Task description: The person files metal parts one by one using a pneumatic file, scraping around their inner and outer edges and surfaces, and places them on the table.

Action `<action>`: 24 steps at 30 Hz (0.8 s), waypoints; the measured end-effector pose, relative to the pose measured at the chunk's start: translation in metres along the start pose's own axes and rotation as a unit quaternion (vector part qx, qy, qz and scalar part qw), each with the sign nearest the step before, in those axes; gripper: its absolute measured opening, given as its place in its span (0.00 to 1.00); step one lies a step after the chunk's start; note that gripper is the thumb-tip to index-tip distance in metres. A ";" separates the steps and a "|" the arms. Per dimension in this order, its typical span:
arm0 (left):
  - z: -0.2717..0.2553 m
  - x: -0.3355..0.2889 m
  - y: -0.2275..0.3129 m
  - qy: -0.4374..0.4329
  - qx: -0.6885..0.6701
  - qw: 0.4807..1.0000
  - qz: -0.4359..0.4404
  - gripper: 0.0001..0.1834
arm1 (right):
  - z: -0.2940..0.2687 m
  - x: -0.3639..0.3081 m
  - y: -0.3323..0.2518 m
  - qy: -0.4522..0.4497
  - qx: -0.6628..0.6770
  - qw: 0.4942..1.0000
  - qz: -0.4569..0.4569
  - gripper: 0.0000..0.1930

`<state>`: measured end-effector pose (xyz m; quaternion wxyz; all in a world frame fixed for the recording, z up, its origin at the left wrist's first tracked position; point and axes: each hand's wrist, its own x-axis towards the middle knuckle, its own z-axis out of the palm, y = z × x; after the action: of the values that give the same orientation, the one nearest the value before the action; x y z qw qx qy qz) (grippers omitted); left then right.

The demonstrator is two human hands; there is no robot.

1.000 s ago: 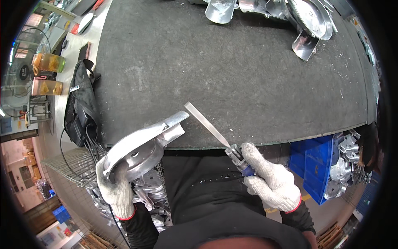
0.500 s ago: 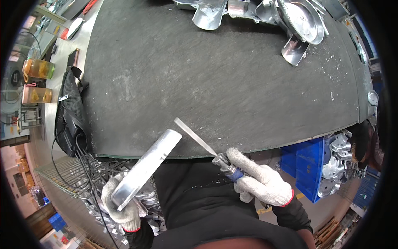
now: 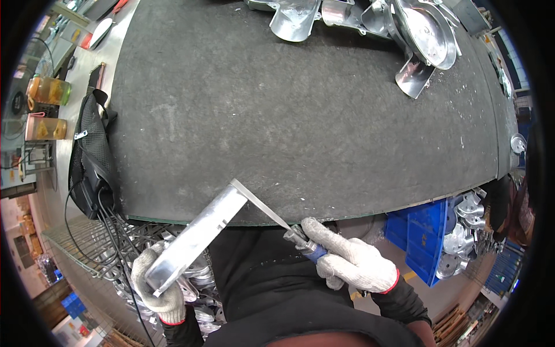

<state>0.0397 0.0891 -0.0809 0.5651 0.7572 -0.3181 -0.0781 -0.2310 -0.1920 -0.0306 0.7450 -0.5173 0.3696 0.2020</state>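
In a white knitted glove, my left hand (image 3: pixel 158 283) is closed around the lower end of a long shiny metal part (image 3: pixel 199 234), held slanting up to the right over the table's front edge. My right hand (image 3: pixel 355 257), gloved the same way, grips an air file (image 3: pixel 312 250) with a blue body, its index finger stretched along the tool. The flat file blade (image 3: pixel 263 207) points up and left. Its tip touches or overlaps the upper end of the metal part; exact contact is hard to tell.
Cast metal parts (image 3: pixel 425 32) lie at the table's (image 3: pixel 277 127) far right. A black mesh bag (image 3: pixel 92 153) with cables hangs at the left edge beside drink containers (image 3: pixel 46 127). Below are a wire basket (image 3: pixel 75 246) of metal parts and, right, blue bins (image 3: pixel 428 240).
The air file has moved left, and its blade tip has come from beside the metal part to its upper end. The left hand and part have shifted slightly left and down.
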 end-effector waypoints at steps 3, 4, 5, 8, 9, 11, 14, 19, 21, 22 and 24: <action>-0.003 0.002 -0.001 -0.004 0.133 0.990 0.045 0.18 | 0.003 0.001 -0.002 0.001 -0.067 0.998 -0.010 0.37; -0.005 0.002 -0.004 -0.004 0.088 0.996 0.030 0.17 | 0.003 0.001 -0.003 -0.014 -0.085 0.996 0.014 0.37; -0.006 0.002 -0.005 -0.004 0.044 0.999 0.017 0.16 | 0.006 0.001 0.000 -0.013 -0.084 0.996 0.014 0.37; -0.003 -0.001 -0.005 0.005 0.083 0.996 0.028 0.20 | 0.014 0.002 0.006 0.001 -0.141 0.984 -0.110 0.35; -0.003 -0.002 -0.008 0.020 0.066 0.997 0.019 0.24 | 0.017 0.001 0.008 0.001 -0.141 0.984 -0.111 0.35; -0.006 -0.004 -0.010 0.020 0.012 1.000 -0.015 0.24 | 0.025 0.000 0.017 0.005 -0.162 0.968 -0.193 0.36; -0.012 -0.008 -0.013 0.014 -0.014 0.999 -0.037 0.20 | 0.026 0.003 0.032 -0.063 0.065 0.978 -0.186 0.38; 0.005 0.000 0.012 0.004 0.178 0.984 0.030 0.18 | 0.036 0.002 0.038 -0.163 0.460 0.872 -0.044 0.49; 0.008 0.006 0.024 -0.008 0.133 0.990 0.035 0.18 | 0.045 0.005 0.045 -0.124 0.463 0.876 -0.051 0.49; 0.009 0.010 0.031 -0.028 0.089 0.995 0.036 0.18 | 0.044 0.006 0.046 -0.136 0.461 0.873 -0.084 0.50; 0.011 0.016 0.043 -0.031 0.152 0.987 0.045 0.18 | 0.043 0.008 0.050 -0.147 0.453 0.871 -0.119 0.50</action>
<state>0.0302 0.0646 -0.0421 0.4363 0.8163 -0.3775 -0.0271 -0.2456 -0.1338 -0.0596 0.9619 -0.1269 0.2423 -0.0040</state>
